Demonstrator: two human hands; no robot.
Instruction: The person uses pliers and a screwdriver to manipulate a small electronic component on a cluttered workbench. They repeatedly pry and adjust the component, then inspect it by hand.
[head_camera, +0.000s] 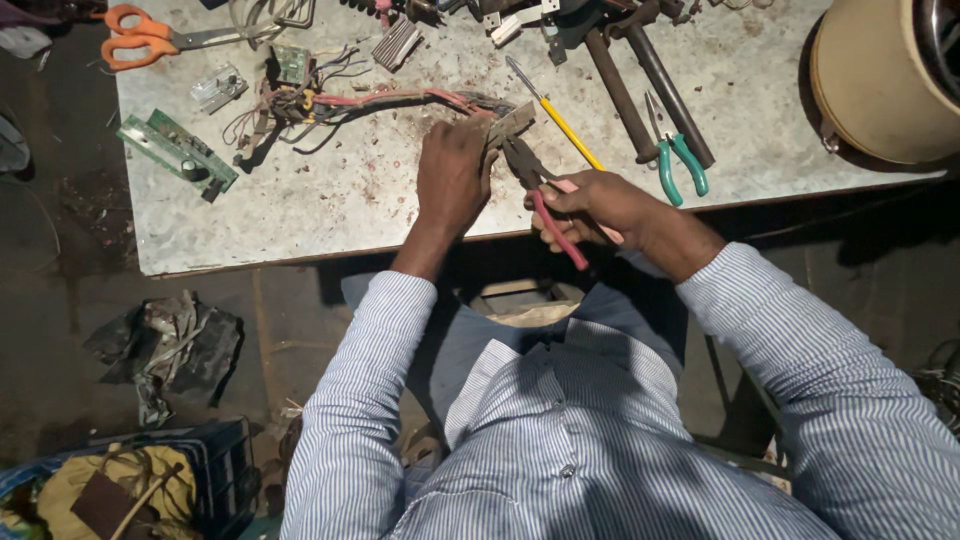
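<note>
- The left hand (452, 178) is pressed down on a small grey metal part (510, 125) at the end of a wire bundle (380, 100), fingers curled over it on the workbench (300, 210).
- The right hand (598, 205) is closed round the pink-handled pliers (545, 195), whose nose meets that part just beside the left fingers.
- To my eye the grip wants to be square on the part, squeezed steadily, with the left hand pinning it flat so nothing twists.
- A yellow-handled screwdriver (560, 115) and green-handled pliers (680, 160) lie near on the right; orange scissors (140, 35) and a green circuit board (175, 150) sit well apart to the left.
</note>
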